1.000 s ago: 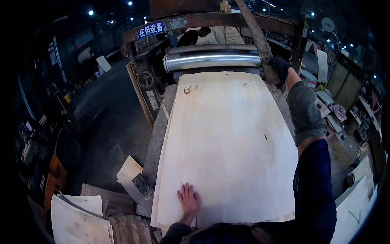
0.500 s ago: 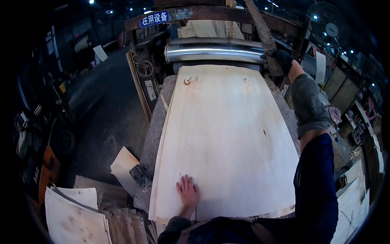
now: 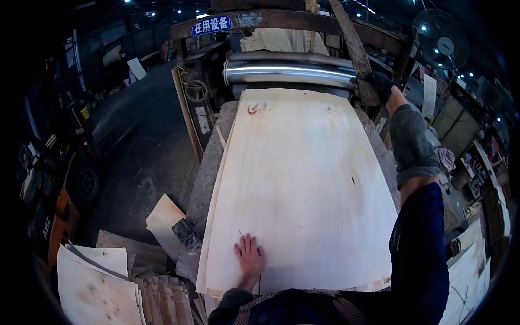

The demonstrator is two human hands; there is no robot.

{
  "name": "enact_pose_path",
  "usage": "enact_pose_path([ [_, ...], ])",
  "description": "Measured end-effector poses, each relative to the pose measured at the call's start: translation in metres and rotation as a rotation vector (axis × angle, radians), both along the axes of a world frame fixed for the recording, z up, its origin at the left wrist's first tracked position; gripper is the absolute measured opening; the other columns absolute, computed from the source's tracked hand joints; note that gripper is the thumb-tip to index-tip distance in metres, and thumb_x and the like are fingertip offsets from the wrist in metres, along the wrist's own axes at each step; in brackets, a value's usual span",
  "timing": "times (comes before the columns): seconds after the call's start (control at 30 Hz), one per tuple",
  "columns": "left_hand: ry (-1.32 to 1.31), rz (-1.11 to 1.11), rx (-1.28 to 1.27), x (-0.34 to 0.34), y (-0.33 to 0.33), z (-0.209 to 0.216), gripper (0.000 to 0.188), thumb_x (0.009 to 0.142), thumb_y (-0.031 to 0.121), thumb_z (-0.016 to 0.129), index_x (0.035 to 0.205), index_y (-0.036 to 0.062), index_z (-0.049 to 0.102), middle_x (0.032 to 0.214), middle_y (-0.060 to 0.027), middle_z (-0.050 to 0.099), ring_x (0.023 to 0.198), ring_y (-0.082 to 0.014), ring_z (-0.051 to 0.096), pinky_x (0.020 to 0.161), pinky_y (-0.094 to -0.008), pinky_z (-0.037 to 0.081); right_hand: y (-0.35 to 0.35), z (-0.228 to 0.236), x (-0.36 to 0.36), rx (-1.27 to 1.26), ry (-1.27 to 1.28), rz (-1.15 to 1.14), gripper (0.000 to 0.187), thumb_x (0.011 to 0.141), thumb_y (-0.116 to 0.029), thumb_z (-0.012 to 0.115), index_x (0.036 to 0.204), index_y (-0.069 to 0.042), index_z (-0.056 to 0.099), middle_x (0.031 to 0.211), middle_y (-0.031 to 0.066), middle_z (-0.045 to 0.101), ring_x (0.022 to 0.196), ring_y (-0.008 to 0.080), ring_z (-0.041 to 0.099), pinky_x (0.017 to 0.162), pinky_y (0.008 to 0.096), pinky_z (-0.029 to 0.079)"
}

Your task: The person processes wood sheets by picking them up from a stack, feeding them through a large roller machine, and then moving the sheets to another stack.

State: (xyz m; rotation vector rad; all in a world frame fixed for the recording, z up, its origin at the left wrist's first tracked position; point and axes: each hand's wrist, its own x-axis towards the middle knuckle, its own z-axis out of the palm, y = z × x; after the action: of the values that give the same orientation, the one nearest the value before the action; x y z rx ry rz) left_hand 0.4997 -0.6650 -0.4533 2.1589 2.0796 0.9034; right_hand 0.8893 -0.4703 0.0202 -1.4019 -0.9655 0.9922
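A large pale wood veneer sheet (image 3: 303, 189) lies on a stack of similar sheets, its far end close to a shiny metal roller (image 3: 292, 72). My bare left hand (image 3: 250, 254) rests flat on the sheet near its front left edge, fingers spread. At the far right, my right hand (image 3: 382, 86), in a dark glove, is at the lower end of a rough brown bar (image 3: 355, 49) that slants down beside the roller. Its fingers seem wrapped round the bar, though they are partly hidden and dark.
Loose veneer sheets (image 3: 97, 287) are piled at the lower left, more (image 3: 471, 276) at the lower right. An orange and black vehicle (image 3: 64, 211) stands at the left. A rusty frame beam (image 3: 292, 20) spans above the roller; a large fan (image 3: 444, 46) is at the far right.
The whole view has shifted slightly. Both hands keep their places, the left on the veneer sheet and the right at the bar.
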Motion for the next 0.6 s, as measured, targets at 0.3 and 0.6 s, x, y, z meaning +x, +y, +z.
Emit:
enact_pose_path([
  [0.3, 0.0, 0.006, 0.001, 0.0, -0.001, 0.0, 0.043, 0.081, 0.021, 0.049, 0.119, 0.0026, 0.045, 0.134, -0.0142, 0.036, 0.128, -0.0308, 0.026, 0.105, -0.052, 0.01, -0.007, 0.001, -0.004, -0.001, 0.004, -0.001, 0.025, 0.084, -0.02, 0.052, 0.102, -0.002, 0.056, 0.091, 0.0122, 0.06, 0.079, 0.0248, 0.06, 0.07, 0.037, 0.047],
  [0.6, -0.014, -0.001, 0.054, 0.001, -0.003, 0.005, 0.041, 0.08, 0.019, 0.05, 0.118, 0.002, 0.047, 0.132, -0.0148, 0.038, 0.127, -0.031, 0.028, 0.105, -0.0519, 0.011, -0.018, 0.001, -0.005, 0.001, 0.002, 0.001, 0.026, 0.084, -0.019, 0.052, 0.103, -0.001, 0.055, 0.091, 0.0126, 0.06, 0.078, 0.025, 0.06, 0.07, 0.0369, 0.048],
])
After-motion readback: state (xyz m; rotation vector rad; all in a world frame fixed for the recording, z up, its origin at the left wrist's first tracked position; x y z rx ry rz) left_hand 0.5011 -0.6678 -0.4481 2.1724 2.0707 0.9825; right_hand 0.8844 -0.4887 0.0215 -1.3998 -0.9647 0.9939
